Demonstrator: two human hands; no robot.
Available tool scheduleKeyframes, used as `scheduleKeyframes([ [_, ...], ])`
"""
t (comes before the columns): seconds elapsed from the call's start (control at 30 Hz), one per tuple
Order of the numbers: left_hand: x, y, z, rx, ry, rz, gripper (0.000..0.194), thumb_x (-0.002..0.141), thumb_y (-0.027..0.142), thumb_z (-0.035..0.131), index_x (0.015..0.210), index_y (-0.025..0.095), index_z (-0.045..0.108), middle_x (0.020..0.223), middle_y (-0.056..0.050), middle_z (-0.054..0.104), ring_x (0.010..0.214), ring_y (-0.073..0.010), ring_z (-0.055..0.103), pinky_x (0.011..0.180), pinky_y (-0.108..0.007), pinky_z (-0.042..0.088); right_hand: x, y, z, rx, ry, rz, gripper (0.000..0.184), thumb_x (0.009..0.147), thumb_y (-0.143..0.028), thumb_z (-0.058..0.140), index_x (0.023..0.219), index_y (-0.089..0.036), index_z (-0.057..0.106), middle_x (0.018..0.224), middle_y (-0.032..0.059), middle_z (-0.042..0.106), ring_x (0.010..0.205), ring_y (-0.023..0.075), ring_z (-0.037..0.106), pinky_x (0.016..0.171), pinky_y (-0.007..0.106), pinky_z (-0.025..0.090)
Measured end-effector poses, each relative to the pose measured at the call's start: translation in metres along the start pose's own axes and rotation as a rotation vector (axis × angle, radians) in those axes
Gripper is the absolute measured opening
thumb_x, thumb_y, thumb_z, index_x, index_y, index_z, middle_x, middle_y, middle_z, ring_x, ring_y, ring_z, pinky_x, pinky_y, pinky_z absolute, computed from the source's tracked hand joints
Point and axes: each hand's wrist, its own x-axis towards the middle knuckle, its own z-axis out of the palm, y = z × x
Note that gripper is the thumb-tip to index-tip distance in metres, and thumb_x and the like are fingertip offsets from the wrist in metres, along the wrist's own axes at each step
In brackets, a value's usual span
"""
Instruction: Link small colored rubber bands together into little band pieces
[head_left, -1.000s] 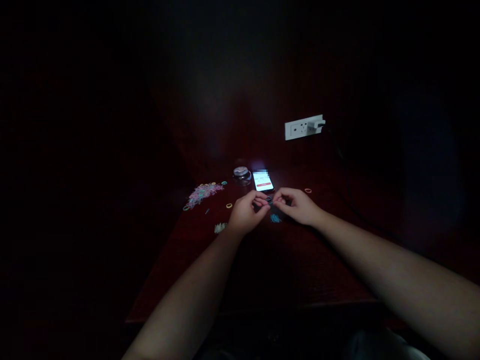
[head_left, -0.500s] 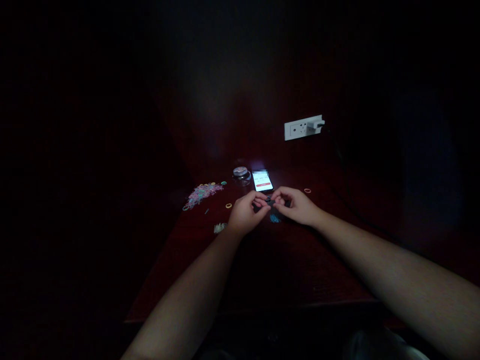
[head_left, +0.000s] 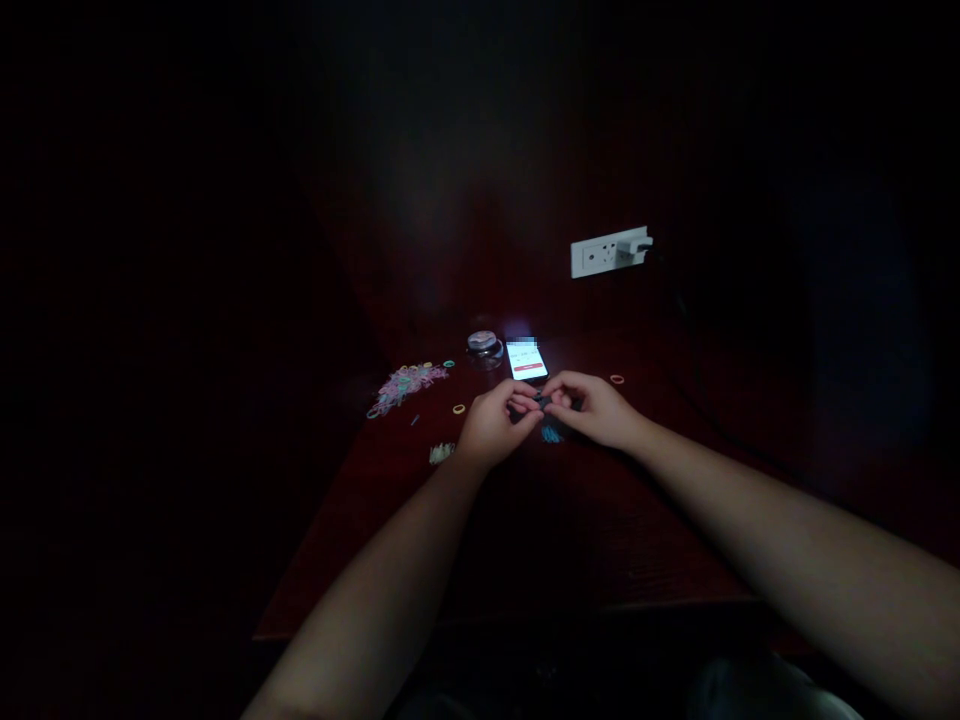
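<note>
My left hand (head_left: 496, 422) and my right hand (head_left: 592, 408) meet above the dark red table, thumbs and fingers bent into pinches, with their fingertips nearly touching. A small dark thing (head_left: 543, 400) shows between them, too dim and too covered to name. Just below the fingertips lies a small bunch of blue elastic bands (head_left: 551, 434). Cream-coloured bands (head_left: 441, 454) lie beside my left wrist, partly hidden by it. One yellow band (head_left: 459, 409) rests left of that hand.
A heap of pink, purple and green bands (head_left: 407, 388) spreads at the left. Behind my hands stand a lidded clear jar (head_left: 484, 350) and a lit phone (head_left: 527, 362). An orange band (head_left: 617, 380) lies at the right. A plug with a dark cable sits in the wall socket (head_left: 604, 254).
My fingertips have drawn slightly closer together over the small dark thing. The view has shifted a little; the bands, jar and phone lie as before.
</note>
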Motion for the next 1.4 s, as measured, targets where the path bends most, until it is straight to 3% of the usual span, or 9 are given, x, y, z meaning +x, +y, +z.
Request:
scheduleKeyframes([
  [0.37,0.0000,0.0007,0.0000,-0.040,-0.038,-0.020,0.022,0.075,0.017,0.067,0.096,0.019,0.061,0.084,-0.001,0.072,0.075,-0.0118,0.067,0.064,-0.022,0.049,0.0007,0.0000,0.0007,0.004,-0.016,0.020,0.014,0.078,-0.027,0.061,0.084,-0.015,0.062,0.065,-0.0006,0.052,0.058,0.0107,0.045,0.053,0.023,0.039],
  [1.4,0.0010,-0.0046,-0.0006,-0.035,0.012,-0.034,0.022,0.077,0.016,0.064,0.098,0.018,0.060,0.088,-0.004,0.073,0.081,-0.0138,0.069,0.066,-0.024,0.049,0.0001,-0.0011,0.0004,-0.068,0.000,-0.001,0.012,0.078,-0.021,0.057,0.083,-0.014,0.065,0.069,0.0021,0.055,0.059,0.0109,0.048,0.054,0.023,0.041],
])
